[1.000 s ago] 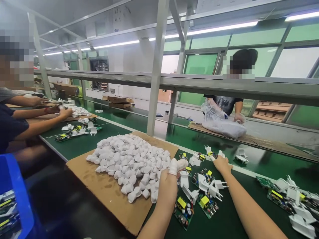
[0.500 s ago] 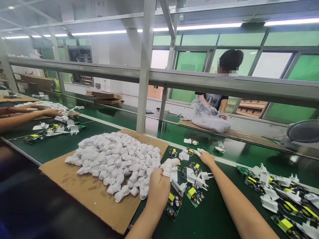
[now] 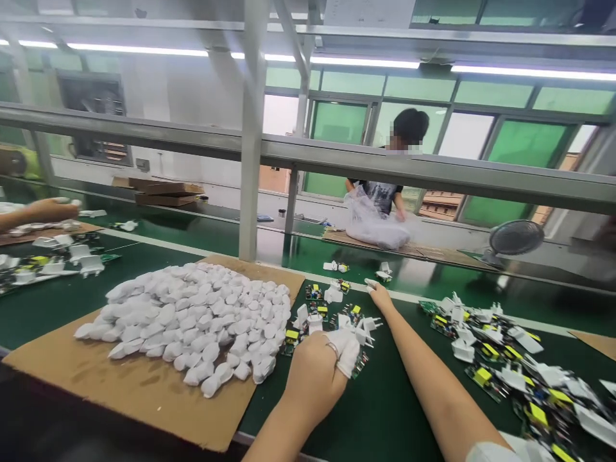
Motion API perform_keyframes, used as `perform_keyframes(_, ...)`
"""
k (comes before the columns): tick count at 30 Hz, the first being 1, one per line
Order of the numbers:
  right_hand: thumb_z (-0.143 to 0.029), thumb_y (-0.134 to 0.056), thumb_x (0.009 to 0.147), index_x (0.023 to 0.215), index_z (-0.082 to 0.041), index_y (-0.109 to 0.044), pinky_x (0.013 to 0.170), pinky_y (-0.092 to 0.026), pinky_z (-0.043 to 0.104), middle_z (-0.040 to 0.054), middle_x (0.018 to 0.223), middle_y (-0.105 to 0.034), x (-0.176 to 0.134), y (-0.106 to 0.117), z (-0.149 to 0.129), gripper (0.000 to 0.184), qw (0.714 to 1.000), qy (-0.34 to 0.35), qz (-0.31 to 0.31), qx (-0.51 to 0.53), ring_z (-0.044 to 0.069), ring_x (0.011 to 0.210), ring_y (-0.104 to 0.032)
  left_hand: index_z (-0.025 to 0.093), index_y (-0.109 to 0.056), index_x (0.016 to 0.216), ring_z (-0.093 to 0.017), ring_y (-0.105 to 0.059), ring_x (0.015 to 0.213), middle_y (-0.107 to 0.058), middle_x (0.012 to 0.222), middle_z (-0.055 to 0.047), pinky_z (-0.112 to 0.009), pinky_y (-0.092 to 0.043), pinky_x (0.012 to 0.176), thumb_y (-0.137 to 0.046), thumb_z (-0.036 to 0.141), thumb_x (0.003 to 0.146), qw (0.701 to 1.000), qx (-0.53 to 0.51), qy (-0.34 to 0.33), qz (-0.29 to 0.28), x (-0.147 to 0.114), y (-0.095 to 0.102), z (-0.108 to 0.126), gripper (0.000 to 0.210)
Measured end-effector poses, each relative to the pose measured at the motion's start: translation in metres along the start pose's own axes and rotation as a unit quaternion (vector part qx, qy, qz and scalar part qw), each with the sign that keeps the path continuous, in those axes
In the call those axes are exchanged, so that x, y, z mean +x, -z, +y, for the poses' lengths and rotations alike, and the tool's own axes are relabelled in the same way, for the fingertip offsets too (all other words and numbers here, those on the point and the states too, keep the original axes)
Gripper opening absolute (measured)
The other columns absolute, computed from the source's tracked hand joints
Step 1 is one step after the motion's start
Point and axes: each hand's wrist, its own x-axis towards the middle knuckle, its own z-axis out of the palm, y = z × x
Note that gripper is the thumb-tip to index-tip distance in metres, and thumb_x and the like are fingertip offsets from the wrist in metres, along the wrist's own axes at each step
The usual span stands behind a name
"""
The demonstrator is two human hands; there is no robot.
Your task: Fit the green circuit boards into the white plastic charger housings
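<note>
Two hands: both work over one green belt (image 3: 158, 282), seen from the head view.
Left hand (image 3: 315, 375): near centre, curled over the near edge of a small heap of boards (image 3: 332, 321); white cots cover its fingertips (image 3: 347, 351), which press down on a board there. Whether it grips one I cannot tell.
Right hand (image 3: 380, 296): farther out, just right of the same heap, palm down with fingers stretched forward; it holds nothing, and a white cot shows on one fingertip.
Boards: green circuit boards with yellow parts and white plug pieces, lying loose on the belt between the two hands.
Caps (image 3: 192, 317): a broad pile of small white caps on a cardboard sheet (image 3: 120, 391), just left of the left hand.
Second heap (image 3: 510, 366): more boards and plugs, right of the right forearm, well apart from the first.
Co-worker, left: a hand (image 3: 48, 208) at the far left edge over another lot of parts.
Co-worker, far: a person (image 3: 385, 192) beyond the rail (image 3: 385, 168), hands on a clear plastic bag (image 3: 373, 224).
Fan (image 3: 514, 239): small, far right.
</note>
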Motion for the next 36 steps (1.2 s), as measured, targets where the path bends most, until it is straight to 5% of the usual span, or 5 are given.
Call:
perform_keyframes(6, -0.025, -0.041, 0.083, 0.101, -0.012, -0.045, 0.078, -0.038, 0.037, 0.0068, 0.102, -0.045, -0.021, 0.008, 0.003, 0.022, 1.000, 0.016, 0.010, -0.008, 0.018, 0.090, -0.045, 0.023, -0.032, 0.118, -0.026, -0.027, 0.108, -0.037, 0.117, -0.007, -0.048, -0.016, 0.090, -0.042, 0.029, 0.072, 0.987, 0.066, -0.057, -0.135, -0.005, -0.041, 0.016, 0.047)
perform_keyframes(13, -0.026, -0.046, 0.080, 0.098, -0.013, -0.047, 0.080, -0.034, 0.040, 0.0064, 0.100, -0.045, -0.035, 0.004, -0.012, 0.022, 0.994, 0.054, -0.025, -0.096, 0.019, 0.094, -0.042, 0.017, -0.035, 0.116, -0.031, -0.011, 0.113, -0.029, 0.121, -0.012, -0.063, 0.002, 0.078, -0.038, 0.021, 0.068, 0.967, 0.202, 0.096, -0.122, -0.012, -0.075, 0.018, 0.048)
perform_keyframes(22, -0.028, -0.044, 0.081, 0.099, -0.014, -0.047, 0.078, -0.035, 0.038, 0.0061, 0.098, -0.046, -0.034, 0.007, -0.016, 0.023, 0.989, 0.052, -0.032, -0.136, 0.019, 0.093, -0.041, 0.016, -0.062, 0.077, -0.029, -0.030, 0.106, -0.053, 0.094, -0.015, -0.048, -0.023, 0.082, -0.041, 0.017, 0.067, 0.973, 0.165, 0.070, -0.145, -0.012, -0.060, 0.026, 0.023)
perform_keyframes(29, -0.028, -0.044, 0.081, 0.098, -0.014, -0.047, 0.078, -0.035, 0.039, 0.0062, 0.098, -0.045, -0.033, 0.004, -0.017, 0.023, 0.988, 0.052, -0.020, -0.142, 0.020, 0.094, -0.041, 0.014, -0.061, 0.078, -0.037, -0.039, 0.093, -0.056, 0.083, -0.014, -0.051, -0.029, 0.066, -0.037, 0.008, 0.064, 0.924, 0.307, 0.176, -0.144, -0.012, -0.032, 0.022, 0.028)
perform_keyframes(36, -0.027, -0.044, 0.081, 0.099, -0.014, -0.047, 0.078, -0.035, 0.039, 0.0059, 0.098, -0.046, -0.035, 0.006, -0.016, 0.023, 0.988, 0.056, -0.028, -0.142, 0.020, 0.093, -0.041, 0.012, -0.059, 0.080, -0.029, -0.048, 0.077, -0.055, 0.079, -0.013, -0.042, -0.035, 0.065, -0.035, 0.005, 0.067, 0.956, 0.190, 0.174, -0.141, -0.005, -0.014, -0.001, 0.027)
